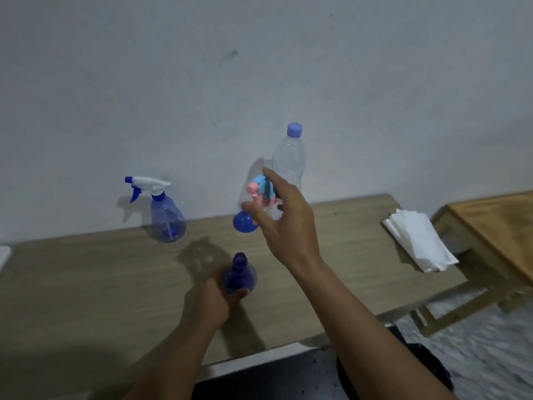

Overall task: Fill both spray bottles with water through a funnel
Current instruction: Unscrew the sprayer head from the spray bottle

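Two hands (215, 298) (284, 215), two spray bottles (238, 277) (167, 217)

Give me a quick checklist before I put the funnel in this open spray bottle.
1. Neck of the dark blue plastic spray bottle open, trigger head off: ok.
2. That bottle upright and steadied by the left hand: ok.
3. Right hand free to take the funnel: not ok, it holds the pink and light blue trigger head.
4. Round blue plastic funnel within reach on the wooden table: ok.
5. Clear plastic water bottle with the purple cap uncapped for pouring: not ok, cap on.
6. Water level inside it: cannot tell.
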`<move>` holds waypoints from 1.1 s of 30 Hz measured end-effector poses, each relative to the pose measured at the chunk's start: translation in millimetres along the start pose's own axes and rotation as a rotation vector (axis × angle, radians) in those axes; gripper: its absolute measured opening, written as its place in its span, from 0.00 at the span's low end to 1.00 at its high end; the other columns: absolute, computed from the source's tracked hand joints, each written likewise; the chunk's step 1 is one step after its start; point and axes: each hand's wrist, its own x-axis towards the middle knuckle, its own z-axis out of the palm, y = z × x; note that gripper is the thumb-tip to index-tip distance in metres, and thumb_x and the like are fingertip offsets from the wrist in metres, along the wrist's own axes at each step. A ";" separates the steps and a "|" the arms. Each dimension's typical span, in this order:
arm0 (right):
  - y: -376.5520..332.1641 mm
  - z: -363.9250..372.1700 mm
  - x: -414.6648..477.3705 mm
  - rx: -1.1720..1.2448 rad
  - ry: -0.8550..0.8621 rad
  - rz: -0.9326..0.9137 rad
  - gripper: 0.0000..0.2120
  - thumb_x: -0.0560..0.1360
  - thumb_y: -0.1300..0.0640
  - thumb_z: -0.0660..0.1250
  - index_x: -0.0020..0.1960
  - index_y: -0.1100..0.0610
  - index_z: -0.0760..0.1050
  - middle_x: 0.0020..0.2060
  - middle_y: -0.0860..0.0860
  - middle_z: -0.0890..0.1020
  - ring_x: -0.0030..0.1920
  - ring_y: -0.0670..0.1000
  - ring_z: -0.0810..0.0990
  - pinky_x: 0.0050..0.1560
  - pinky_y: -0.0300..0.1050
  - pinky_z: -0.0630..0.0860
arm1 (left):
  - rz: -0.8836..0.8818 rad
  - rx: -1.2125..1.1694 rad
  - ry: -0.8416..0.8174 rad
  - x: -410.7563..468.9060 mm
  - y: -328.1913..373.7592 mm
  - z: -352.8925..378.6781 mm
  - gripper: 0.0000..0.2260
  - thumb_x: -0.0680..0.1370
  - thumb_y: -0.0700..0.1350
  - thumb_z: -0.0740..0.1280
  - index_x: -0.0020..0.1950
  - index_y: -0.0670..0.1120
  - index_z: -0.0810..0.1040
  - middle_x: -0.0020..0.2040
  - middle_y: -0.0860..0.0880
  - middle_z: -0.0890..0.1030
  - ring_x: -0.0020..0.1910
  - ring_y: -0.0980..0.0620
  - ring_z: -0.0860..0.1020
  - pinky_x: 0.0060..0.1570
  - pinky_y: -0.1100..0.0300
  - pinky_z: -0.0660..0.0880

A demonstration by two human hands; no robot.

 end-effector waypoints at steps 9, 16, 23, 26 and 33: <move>126.0 6.4 -15.7 -0.679 -0.353 0.374 0.26 0.77 0.45 0.66 0.72 0.47 0.67 0.60 0.57 0.77 0.61 0.62 0.76 0.60 0.57 0.74 | 0.165 0.116 0.121 2.1 -6.7 5.7 0.26 0.66 0.39 0.81 0.56 0.59 0.74 0.50 0.54 0.82 0.48 0.54 0.81 0.45 0.69 0.71; 196.6 27.5 -47.4 -0.895 -0.428 0.391 0.20 0.83 0.47 0.57 0.75 0.49 0.64 0.65 0.57 0.74 0.64 0.61 0.71 0.60 0.57 0.70 | 0.157 0.170 0.176 5.0 -5.5 9.7 0.24 0.65 0.43 0.81 0.53 0.60 0.74 0.46 0.58 0.81 0.47 0.54 0.81 0.48 0.60 0.73; 210.8 28.7 -56.4 -0.867 -0.457 0.304 0.27 0.83 0.48 0.55 0.80 0.53 0.56 0.76 0.61 0.62 0.74 0.60 0.64 0.69 0.57 0.64 | 0.194 0.277 0.200 3.9 -0.2 7.3 0.23 0.64 0.49 0.79 0.49 0.67 0.72 0.43 0.66 0.76 0.47 0.58 0.78 0.49 0.59 0.74; 215.4 27.9 -56.3 -0.832 -0.442 0.283 0.28 0.83 0.44 0.55 0.80 0.53 0.56 0.76 0.62 0.63 0.75 0.60 0.62 0.70 0.57 0.63 | 0.201 0.324 0.223 5.7 0.3 7.7 0.26 0.65 0.48 0.78 0.58 0.63 0.72 0.49 0.63 0.76 0.50 0.56 0.78 0.50 0.58 0.74; 199.1 33.2 -43.8 -0.653 -0.297 0.196 0.28 0.81 0.45 0.61 0.76 0.58 0.64 0.71 0.61 0.71 0.72 0.61 0.68 0.71 0.57 0.67 | 0.152 0.269 0.271 2.5 -2.1 15.1 0.26 0.64 0.43 0.80 0.59 0.53 0.77 0.50 0.60 0.77 0.47 0.62 0.77 0.44 0.78 0.67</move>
